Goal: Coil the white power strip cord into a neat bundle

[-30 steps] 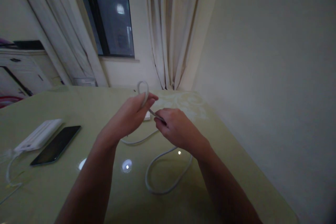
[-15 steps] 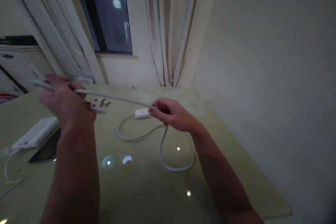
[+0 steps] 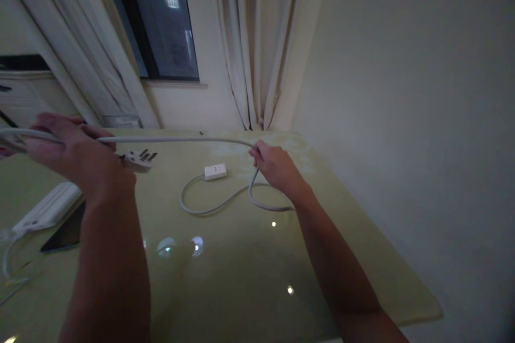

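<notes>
A white power cord (image 3: 177,139) runs almost level between my hands, above the table. My left hand (image 3: 80,153) is closed around it at the left, and a white plug (image 3: 139,161) with metal prongs sticks out by its wrist side. More of the cord passes out beyond that hand at the left edge. My right hand (image 3: 276,163) grips the cord's other stretch between bent fingers. From there the cord drops in a loop to the table and curves to a small white socket block (image 3: 215,171), which lies on the tabletop.
The glossy, pale green table (image 3: 225,278) reflects several lights. At the left lie a white power strip (image 3: 46,208) and a dark flat device (image 3: 64,230), partly behind my forearm. Curtains (image 3: 257,48), a window (image 3: 159,16) and a wall (image 3: 402,118) stand beyond.
My right hand has moved right and away from me, drawing the cord straighter. My left hand has shifted left. The cord's loop by the right hand has become smaller.
</notes>
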`<act>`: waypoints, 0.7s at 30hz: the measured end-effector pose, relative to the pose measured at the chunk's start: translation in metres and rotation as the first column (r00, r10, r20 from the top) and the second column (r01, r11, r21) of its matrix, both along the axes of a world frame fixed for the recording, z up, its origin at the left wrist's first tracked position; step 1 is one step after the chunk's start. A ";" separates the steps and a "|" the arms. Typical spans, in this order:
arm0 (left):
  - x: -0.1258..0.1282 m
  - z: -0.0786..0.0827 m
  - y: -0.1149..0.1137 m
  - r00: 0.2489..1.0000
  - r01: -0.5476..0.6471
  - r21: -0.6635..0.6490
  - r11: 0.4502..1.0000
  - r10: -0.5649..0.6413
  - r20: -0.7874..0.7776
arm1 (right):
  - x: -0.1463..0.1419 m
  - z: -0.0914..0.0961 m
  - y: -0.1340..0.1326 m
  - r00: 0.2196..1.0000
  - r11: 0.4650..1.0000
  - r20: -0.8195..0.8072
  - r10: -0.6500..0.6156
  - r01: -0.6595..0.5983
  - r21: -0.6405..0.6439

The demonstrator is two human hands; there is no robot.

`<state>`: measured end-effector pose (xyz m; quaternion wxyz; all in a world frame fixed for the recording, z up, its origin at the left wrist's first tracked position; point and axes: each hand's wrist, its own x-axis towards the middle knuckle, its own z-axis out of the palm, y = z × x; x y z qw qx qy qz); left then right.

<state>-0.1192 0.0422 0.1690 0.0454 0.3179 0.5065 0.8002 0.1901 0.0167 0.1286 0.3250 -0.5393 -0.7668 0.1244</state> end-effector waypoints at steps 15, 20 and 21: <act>0.041 -0.027 0.001 0.626 0.123 -0.569 0.813 -0.508 -0.591 | 0.010 0.038 -0.025 0.230 0.828 -0.972 0.057 -0.554 -0.083; 0.055 -0.039 0.004 0.405 0.199 -0.595 0.779 -0.618 -0.673 | -0.007 0.026 -0.023 0.329 0.733 -0.937 0.116 -0.665 -0.142; 0.059 -0.039 0.003 0.380 0.243 -0.590 0.770 -0.636 -0.672 | -0.011 0.023 -0.022 0.366 0.711 -0.922 0.128 -0.682 -0.172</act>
